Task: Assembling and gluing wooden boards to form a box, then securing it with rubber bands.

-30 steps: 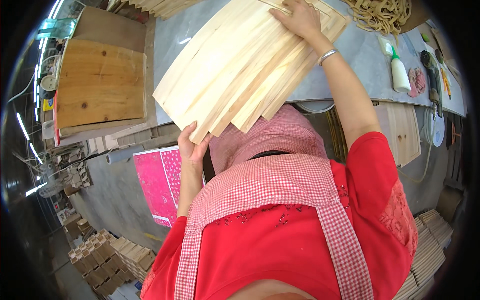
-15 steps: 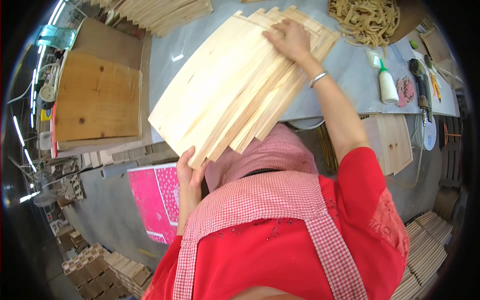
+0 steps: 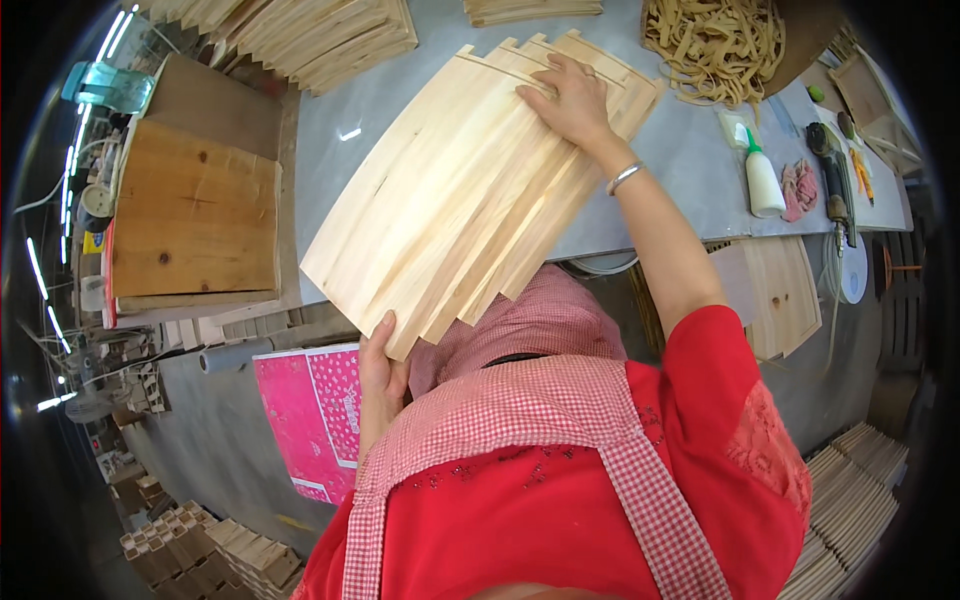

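Note:
A fanned stack of thin, pale wooden panels [image 3: 430, 190] lies slanted over the front edge of the workbench, with notched and grooved far ends. At its near corner my left hand [image 3: 383, 368] grips the panels, thumb on top and the other fingers hidden beneath. My right hand [image 3: 572, 102], with a silver bracelet at the wrist, has its fingers bent over the panels near their far right end. The panels are staggered, so several long edges show on the right side.
On the grey bench [image 3: 690, 180] lie a glue bottle [image 3: 764, 180], a pink cloth [image 3: 798, 190], a black air tool [image 3: 832, 170] and a heap of tan strips [image 3: 715, 45]. More panels [image 3: 330, 40] are stacked at the far left. A wooden box [image 3: 195, 210] stands left.
The panel stack has shifted slightly toward me at its far end, both hands moving with it. The panels' near edges look more fanned out.

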A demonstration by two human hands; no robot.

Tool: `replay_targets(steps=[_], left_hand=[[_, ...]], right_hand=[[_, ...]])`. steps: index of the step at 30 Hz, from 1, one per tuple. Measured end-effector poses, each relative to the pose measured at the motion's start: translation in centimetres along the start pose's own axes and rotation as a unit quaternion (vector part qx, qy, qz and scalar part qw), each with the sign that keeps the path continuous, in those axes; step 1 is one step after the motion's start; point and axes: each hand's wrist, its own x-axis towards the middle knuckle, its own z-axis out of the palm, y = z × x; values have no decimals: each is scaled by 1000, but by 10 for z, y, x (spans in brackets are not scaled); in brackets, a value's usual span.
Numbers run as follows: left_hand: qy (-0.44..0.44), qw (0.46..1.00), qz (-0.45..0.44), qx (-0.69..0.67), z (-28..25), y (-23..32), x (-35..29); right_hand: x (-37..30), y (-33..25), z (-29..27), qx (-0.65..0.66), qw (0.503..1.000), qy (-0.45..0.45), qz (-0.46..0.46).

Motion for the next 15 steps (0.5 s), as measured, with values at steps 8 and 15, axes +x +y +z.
replay_targets(steps=[8, 15], left_hand=[[17, 998, 21, 57, -2, 34, 18], [15, 999, 10, 48, 2, 30, 19]], right_hand=[[-6, 3, -1, 8, 998, -26, -57], [1, 11, -2, 34, 998, -27, -53]])
